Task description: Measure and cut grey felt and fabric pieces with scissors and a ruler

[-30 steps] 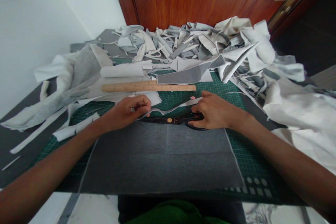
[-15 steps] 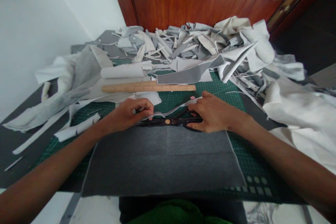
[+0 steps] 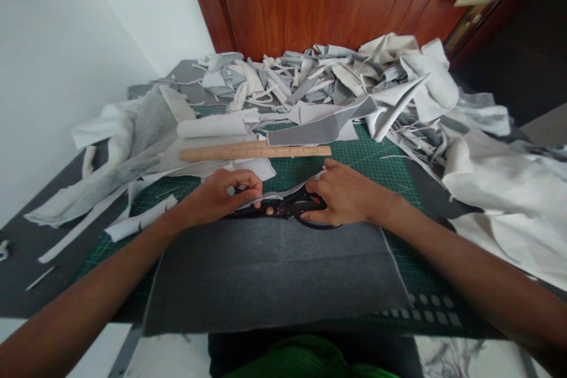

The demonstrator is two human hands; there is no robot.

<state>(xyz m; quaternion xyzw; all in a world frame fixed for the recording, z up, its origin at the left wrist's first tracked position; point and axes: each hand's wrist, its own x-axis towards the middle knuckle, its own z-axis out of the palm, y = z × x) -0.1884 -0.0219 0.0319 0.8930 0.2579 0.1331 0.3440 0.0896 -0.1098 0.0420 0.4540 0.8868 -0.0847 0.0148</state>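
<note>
Along the near middle of the mat, the left hand is pinching a narrow pale fabric strip between curled fingers and thumb, while the right hand is closing around the handles of black tailor's shears. The shears are lying flat, pointing left toward the left hand, with their blades seemingly closed and a brass pivot screw showing. The strip is stretching from the left hand over the shears toward the right hand.

Just nearer, a dark grey felt sheet is lying flat against the shears. Judging by how things lie, much cutting appears done, since strips and offcuts are piling up far off, while this broad sheet looks largely whole and remains to be worked.

Beyond the hands, a green cutting mat is covering the dark tabletop. A wooden ruler is lying across the mat's far part, just beside a roll of white fabric and a grey-backed strip. A heap of grey and cream offcuts is rising at the far end, and a large white fabric piece is spreading to the right. A white wall is standing left, and a reddish wooden door is closing off the far side.
</note>
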